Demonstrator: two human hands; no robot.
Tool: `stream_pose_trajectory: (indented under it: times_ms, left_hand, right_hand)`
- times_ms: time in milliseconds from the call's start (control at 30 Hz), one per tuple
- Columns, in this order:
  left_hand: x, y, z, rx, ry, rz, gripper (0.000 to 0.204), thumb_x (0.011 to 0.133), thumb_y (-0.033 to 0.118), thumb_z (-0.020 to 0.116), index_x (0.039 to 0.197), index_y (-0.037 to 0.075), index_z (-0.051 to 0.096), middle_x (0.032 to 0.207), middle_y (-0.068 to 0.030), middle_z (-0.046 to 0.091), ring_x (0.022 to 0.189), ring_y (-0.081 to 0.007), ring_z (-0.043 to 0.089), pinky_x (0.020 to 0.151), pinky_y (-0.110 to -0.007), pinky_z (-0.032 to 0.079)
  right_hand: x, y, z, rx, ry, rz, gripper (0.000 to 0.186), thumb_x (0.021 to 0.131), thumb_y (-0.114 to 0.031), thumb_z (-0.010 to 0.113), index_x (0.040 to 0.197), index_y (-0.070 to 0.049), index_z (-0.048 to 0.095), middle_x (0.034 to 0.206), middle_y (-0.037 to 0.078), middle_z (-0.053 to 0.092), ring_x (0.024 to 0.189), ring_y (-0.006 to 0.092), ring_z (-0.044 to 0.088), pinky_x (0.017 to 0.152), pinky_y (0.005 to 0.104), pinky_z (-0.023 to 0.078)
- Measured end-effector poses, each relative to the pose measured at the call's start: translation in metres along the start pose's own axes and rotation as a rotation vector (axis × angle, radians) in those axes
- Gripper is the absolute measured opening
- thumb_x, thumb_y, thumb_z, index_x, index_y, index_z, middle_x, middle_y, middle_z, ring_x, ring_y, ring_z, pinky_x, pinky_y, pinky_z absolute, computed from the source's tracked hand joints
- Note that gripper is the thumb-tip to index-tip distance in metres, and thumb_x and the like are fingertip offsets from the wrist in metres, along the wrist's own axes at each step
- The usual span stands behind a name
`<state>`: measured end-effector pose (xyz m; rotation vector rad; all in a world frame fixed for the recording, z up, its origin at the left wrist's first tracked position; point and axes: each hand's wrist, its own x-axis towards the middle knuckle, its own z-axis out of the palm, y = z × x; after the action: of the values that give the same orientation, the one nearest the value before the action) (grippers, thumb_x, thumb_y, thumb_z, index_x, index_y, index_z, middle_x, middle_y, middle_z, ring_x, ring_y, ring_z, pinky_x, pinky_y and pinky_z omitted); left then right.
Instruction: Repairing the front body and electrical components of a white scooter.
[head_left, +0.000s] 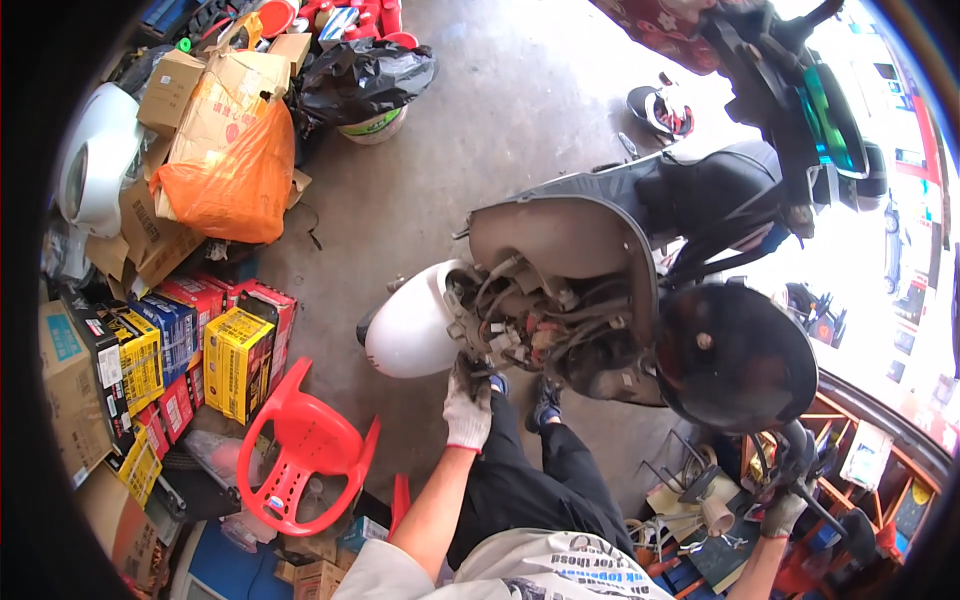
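In front of me stands a scooter with its front cover off, baring a tangle of wiring (540, 335) and brackets beside a white front fender (415, 325). My left hand (467, 408), in a dirty white work glove, reaches to the exposed parts by the fender's near edge. Its fingers are bent in there, and what they grip is hidden. At the lower right my right hand (783, 514), also gloved, is closed round the end of the black handlebar (797, 465). A large black round-topped part (735, 357) is between the wiring and that handlebar.
A red plastic chair (310, 440) stands to my left. Stacked boxes (238, 365) line the left side, below an orange bag (240, 190) and cardboard. A black-lined bucket (372, 125) and a helmet (665, 110) are on the floor. Another scooter (760, 70) stands far right.
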<state>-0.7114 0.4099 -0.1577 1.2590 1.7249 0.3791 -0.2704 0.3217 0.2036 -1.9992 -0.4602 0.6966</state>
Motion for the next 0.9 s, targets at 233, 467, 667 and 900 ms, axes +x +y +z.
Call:
stream_pose_trajectory:
  times_ms: [233, 467, 667, 900]
  left_hand:
    - [0.011, 0.002, -0.009, -0.037, -0.050, -0.079, 0.059, 0.095, 0.028, 0.053, 0.147, 0.005, 0.037, 0.143, -0.0210, 0.046, 0.131, -0.0372, 0.045, 0.108, -0.040, 0.038]
    - [0.005, 0.009, -0.017, -0.130, -0.009, -0.129, 0.054, 0.096, 0.027, 0.052, 0.145, 0.006, 0.042, 0.139, -0.0208, 0.052, 0.127, -0.0361, 0.051, 0.104, -0.040, 0.042]
    - [-0.017, 0.011, -0.023, -0.136, 0.042, -0.188, 0.049, 0.095, 0.023, 0.054, 0.141, 0.006, 0.048, 0.137, -0.0204, 0.053, 0.126, -0.0341, 0.052, 0.103, -0.039, 0.043]
    - [-0.039, 0.017, -0.028, -0.171, 0.065, -0.133, 0.046, 0.094, 0.022, 0.056, 0.138, 0.008, 0.051, 0.134, -0.0182, 0.056, 0.122, -0.0333, 0.055, 0.101, -0.039, 0.044]
  right_hand:
    - [-0.015, -0.026, 0.053, -0.027, -0.052, -0.038, 0.035, 0.100, -0.022, 0.052, 0.132, -0.006, 0.049, 0.109, 0.009, 0.064, 0.089, 0.0181, 0.066, 0.069, 0.0324, 0.057]
    - [-0.007, -0.011, 0.022, -0.117, 0.226, -0.002, 0.027, 0.095, -0.010, 0.046, 0.117, -0.001, 0.058, 0.105, 0.008, 0.065, 0.089, 0.0182, 0.064, 0.076, 0.0315, 0.053]
    - [-0.005, -0.010, 0.020, -0.127, 0.084, -0.076, 0.023, 0.099, -0.018, 0.056, 0.114, 0.000, 0.059, 0.098, 0.008, 0.066, 0.083, 0.0163, 0.065, 0.073, 0.0297, 0.054]
    - [-0.005, -0.013, 0.028, -0.222, 0.131, -0.112, 0.028, 0.100, -0.016, 0.054, 0.121, 0.002, 0.055, 0.105, 0.010, 0.068, 0.090, 0.0178, 0.066, 0.076, 0.0306, 0.055]
